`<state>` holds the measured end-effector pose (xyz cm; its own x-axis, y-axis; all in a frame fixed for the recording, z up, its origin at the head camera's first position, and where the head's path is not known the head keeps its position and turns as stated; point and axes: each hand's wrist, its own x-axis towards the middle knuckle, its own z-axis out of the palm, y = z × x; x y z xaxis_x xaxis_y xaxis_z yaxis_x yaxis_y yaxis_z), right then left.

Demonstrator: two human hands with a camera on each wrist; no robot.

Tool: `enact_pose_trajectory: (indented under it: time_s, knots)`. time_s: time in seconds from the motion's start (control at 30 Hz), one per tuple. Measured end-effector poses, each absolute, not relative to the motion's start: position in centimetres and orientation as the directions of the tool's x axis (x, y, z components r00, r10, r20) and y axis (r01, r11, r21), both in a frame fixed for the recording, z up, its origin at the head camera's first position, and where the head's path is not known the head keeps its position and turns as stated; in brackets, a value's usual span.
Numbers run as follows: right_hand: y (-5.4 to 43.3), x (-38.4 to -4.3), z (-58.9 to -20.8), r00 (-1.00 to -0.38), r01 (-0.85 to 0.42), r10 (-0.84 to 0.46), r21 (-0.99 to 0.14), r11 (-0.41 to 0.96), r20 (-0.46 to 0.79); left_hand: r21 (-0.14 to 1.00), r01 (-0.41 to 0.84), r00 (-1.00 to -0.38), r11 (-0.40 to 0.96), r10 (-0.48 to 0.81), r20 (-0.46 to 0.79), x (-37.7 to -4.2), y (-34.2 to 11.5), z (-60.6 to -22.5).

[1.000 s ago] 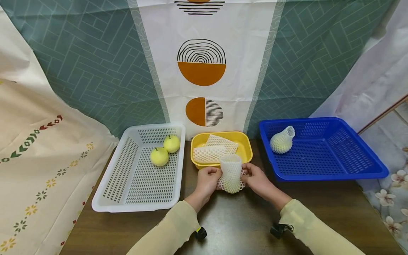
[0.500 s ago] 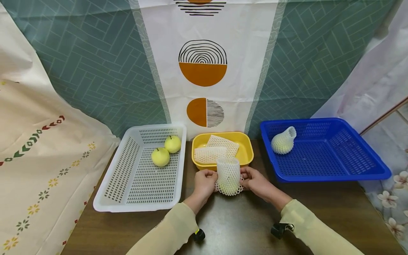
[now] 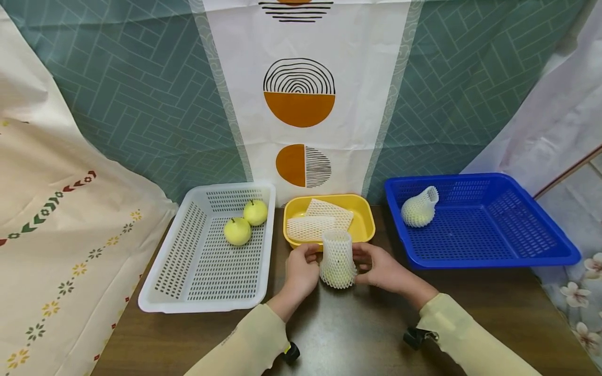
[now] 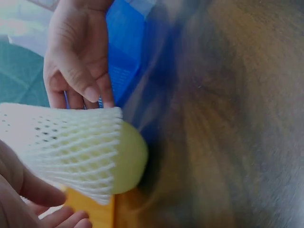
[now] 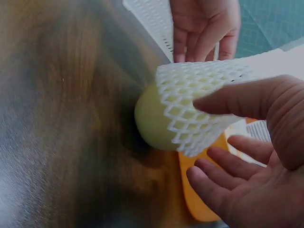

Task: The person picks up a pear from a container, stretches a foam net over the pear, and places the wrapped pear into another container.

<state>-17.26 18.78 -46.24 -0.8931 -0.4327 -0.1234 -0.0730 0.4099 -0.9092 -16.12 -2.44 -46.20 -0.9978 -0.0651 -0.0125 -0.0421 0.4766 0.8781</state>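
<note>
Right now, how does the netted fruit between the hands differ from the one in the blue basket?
The near fruit rests on the table, the far fruit in the basket. The near net is upright and wide-topped; the far net tilts and narrows to a neck. Both nets are white.

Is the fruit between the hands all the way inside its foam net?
No, only partly: in both wrist views the fruit pokes out, bare, beyond the foam net.

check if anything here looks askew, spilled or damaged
Nothing looks spilled or damaged. The netted fruit in the blue plastic basket looks askew, its foam neck leaning right. Between the left hand and right hand, the white foam net stops short, leaving the bottom of the yellow-green fruit bare in both wrist views.
</note>
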Motion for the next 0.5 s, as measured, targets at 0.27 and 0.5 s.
enact_pose_trajectory:
  time_s: [0.27, 0.5]
  knots:
    - [17.8, -16.9, -45.8, -0.898, -0.212, -0.440, -0.854, 0.475, -0.022, 0.863, 0.044, -0.983, 0.503, 0.175, -0.051, -15.2, -3.2, -44.3]
    - [17.2, -16.6, -45.9, -0.923, -0.216, -0.385, -0.815, 0.537, -0.009, 0.859, 0.035, -0.965, 0.512, 0.239, -0.104, -15.5, -3.0, -44.4]
